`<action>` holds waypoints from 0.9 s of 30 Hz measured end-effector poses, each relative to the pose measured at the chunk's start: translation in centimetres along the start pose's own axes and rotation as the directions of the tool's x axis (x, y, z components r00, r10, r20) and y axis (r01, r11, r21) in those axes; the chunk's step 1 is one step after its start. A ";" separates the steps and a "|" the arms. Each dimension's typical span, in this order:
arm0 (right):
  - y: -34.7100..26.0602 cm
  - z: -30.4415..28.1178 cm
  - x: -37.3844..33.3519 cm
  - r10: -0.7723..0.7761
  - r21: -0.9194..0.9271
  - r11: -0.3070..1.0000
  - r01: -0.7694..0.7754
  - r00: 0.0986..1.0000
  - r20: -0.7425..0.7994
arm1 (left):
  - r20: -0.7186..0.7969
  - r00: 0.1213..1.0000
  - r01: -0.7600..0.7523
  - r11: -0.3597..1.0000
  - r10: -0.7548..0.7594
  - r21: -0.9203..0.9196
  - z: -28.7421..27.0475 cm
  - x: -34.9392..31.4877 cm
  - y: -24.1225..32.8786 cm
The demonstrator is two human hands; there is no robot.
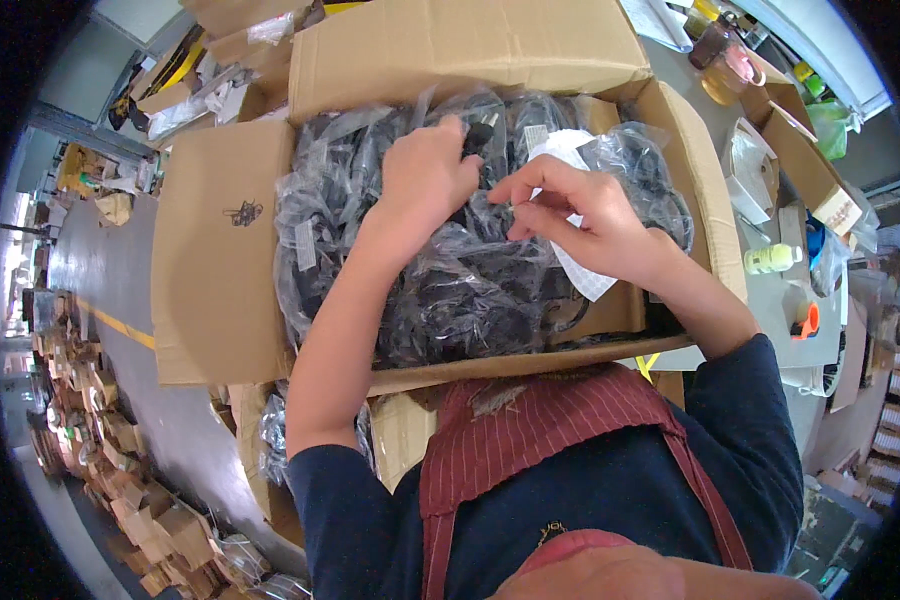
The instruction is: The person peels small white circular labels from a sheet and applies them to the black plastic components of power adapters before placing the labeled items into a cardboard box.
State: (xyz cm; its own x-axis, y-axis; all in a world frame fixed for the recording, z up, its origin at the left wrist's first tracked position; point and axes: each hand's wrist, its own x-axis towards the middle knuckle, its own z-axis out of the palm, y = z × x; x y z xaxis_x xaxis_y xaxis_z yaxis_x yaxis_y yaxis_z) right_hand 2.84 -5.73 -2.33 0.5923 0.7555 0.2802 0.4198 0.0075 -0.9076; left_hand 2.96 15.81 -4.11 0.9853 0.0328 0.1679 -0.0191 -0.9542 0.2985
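Both my hands are over an open cardboard box (215, 320) packed with clear plastic bags (460, 300) of black corded items. My left hand (420, 175) is closed at the far middle of the bags, its fingertips partly hidden. Just beyond its thumb, a black plug (482, 130) with metal prongs shows among the plastic. To the right, my right hand (585, 215) has its fingers curled in toward the thumb, near the bag between the hands. What either hand pinches is too small or hidden to name. A white printed sheet (595, 278) lies partly under my right hand.
The box's far flap (470, 45) stands up and its left flap spreads outward. On the table (690, 100) at right are a drink bottle (730, 75), a pale yellow-green bottle (772, 259), an orange object (806, 320) and small cartons. Many cardboard pieces (170, 530) lie on the floor at left.
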 end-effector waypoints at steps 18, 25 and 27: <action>-2.6 -4.3 -0.3 -0.354 -0.245 0.929 0.279 0.861 -0.364 | 0.091 0.963 0.120 -0.100 0.253 -0.988 -4.4 -3.5 4.5; -2.7 -3.9 -0.3 -0.393 -0.301 0.907 0.294 0.849 -0.352 | 0.127 0.941 0.139 -0.017 0.315 -0.990 -3.5 -3.6 5.1; -2.6 -3.9 -0.1 -0.407 -0.304 0.901 0.309 0.844 -0.350 | 0.168 0.938 0.174 0.006 0.305 -0.985 -3.9 -4.1 5.3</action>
State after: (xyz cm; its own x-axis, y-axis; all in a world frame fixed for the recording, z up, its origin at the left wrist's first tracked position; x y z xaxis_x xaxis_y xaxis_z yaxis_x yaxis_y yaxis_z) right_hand 4.37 -8.35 1.24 0.5691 0.4052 0.7155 0.7704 0.0415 -0.6362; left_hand -1.79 11.76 0.46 0.9465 -0.3097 0.0908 0.0040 0.2928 0.9562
